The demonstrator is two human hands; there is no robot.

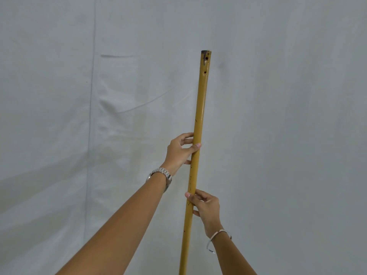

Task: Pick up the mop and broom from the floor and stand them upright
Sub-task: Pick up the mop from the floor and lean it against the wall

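**Yellow handle held near-upright, both hands on it**

Yellow handle point(198, 124) stands close to vertical in front of a grey-white cloth backdrop point(79, 96), leaning slightly right toward its top. Top end is dark and worn, with two small holes just below it. Lower end runs out of the bottom of the view, so whether this is the mop or the broom cannot be told; head not visible.

Left hand point(179, 150) grips the handle about midway up the visible length, thumb across the front, fingers wrapped behind. A metal watch point(161, 175) sits on that wrist.

Right hand point(205, 207) grips lower down, thumb tip on the front of the handle, fingers curled round it. A thin bangle point(219, 234) circles that wrist.

Backdrop shows creases and a vertical seam at left.
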